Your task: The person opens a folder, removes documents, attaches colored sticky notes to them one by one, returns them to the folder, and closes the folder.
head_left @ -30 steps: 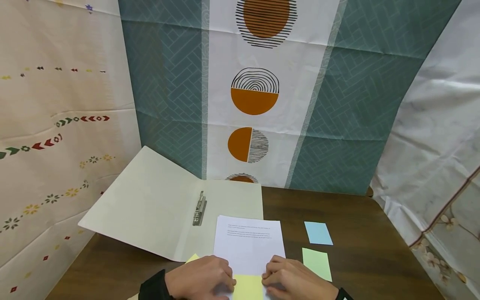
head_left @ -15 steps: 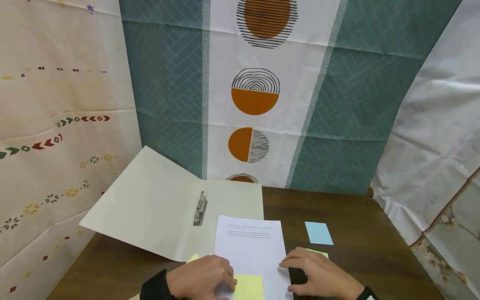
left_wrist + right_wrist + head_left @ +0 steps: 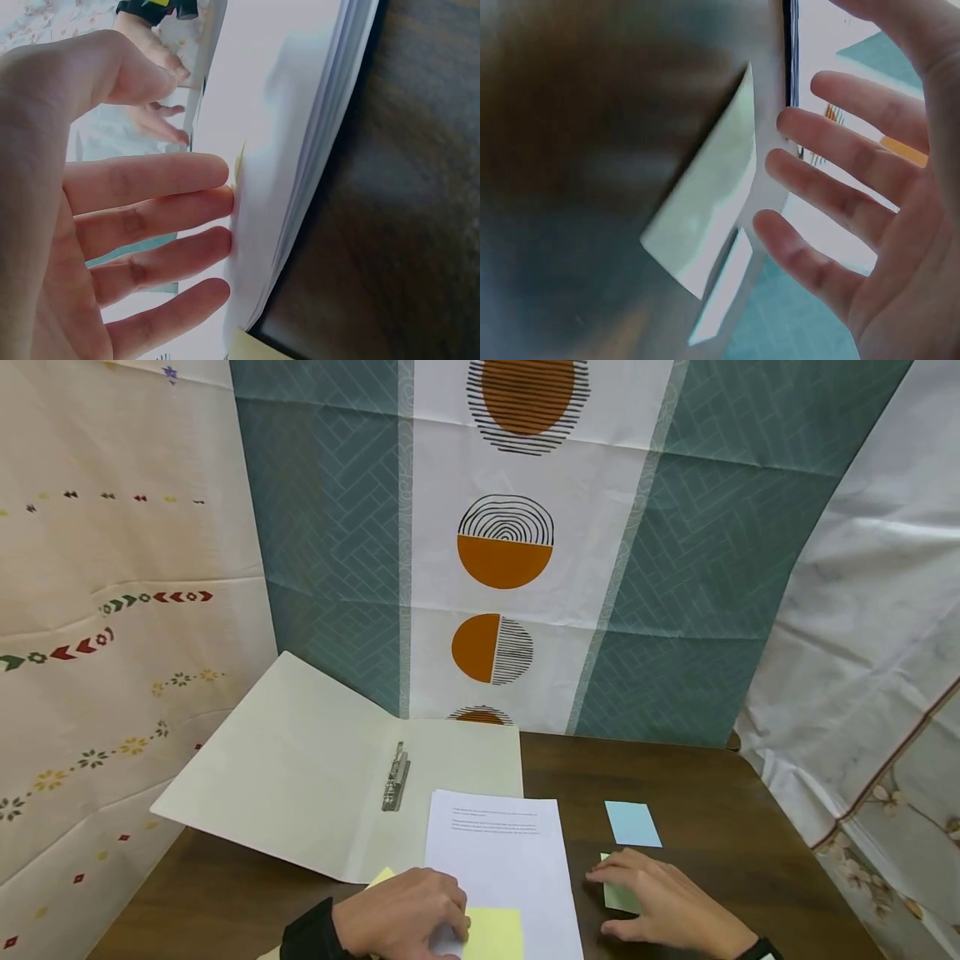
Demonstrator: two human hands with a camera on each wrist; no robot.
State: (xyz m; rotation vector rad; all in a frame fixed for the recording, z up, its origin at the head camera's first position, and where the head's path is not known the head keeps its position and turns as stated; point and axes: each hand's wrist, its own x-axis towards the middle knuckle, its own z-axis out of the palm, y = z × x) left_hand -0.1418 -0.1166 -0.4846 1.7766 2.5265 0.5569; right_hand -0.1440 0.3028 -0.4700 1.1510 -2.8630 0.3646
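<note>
A stack of white printed paper (image 3: 498,852) lies in front of me, with a yellow sticky note (image 3: 495,933) on its lower part. My left hand (image 3: 408,914) rests its fingertips on the paper at the note's left edge; its fingers (image 3: 150,176) look nearly straight in the left wrist view. Over the green sticky note (image 3: 619,897) hovers my right hand (image 3: 667,897), which partly covers it. In the right wrist view these fingers (image 3: 855,142) are spread and hold nothing, apart from the green note (image 3: 712,195). A blue sticky note (image 3: 633,823) lies just beyond.
An open cream folder (image 3: 300,777) with a metal clip (image 3: 396,777) stands behind the paper, its left cover raised. Another yellow piece (image 3: 381,877) pokes out behind my left hand. The brown table (image 3: 712,802) ends at hanging cloths on several sides.
My right hand has let go of the paper's yellow note and moved right, over the green note. My left hand has stayed at the yellow note's left edge.
</note>
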